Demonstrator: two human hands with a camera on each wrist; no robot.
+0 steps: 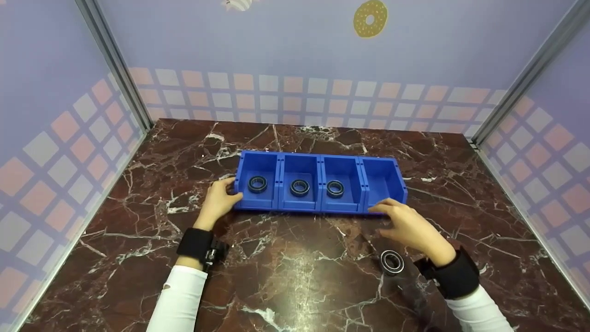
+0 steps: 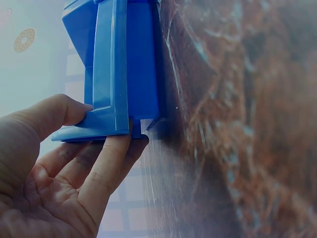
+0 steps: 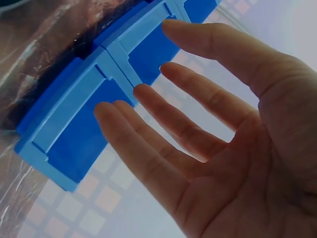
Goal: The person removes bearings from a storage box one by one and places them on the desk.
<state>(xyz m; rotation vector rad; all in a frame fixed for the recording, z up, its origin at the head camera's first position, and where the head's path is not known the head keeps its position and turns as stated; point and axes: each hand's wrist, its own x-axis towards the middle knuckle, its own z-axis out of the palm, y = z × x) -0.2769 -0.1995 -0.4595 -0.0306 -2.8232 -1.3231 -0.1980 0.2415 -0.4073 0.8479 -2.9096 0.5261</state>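
In the left grip (image 1: pixel 219 200), bin (image 1: pixel 321 184) pinched, apparently for steadying; right grip (image 1: pixel 408 225), relaxed, empty, likely next needs the nearby ring (image 1: pixel 392 271).

Fairly bright in head view, with glare on near tabletop (image 1: pixel 297 286); hazy, washed out in wrist views.

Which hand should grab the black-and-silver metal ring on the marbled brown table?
Probably the right hand: it's empty and nearer that ring; the left hand grips the blue plastic bins.
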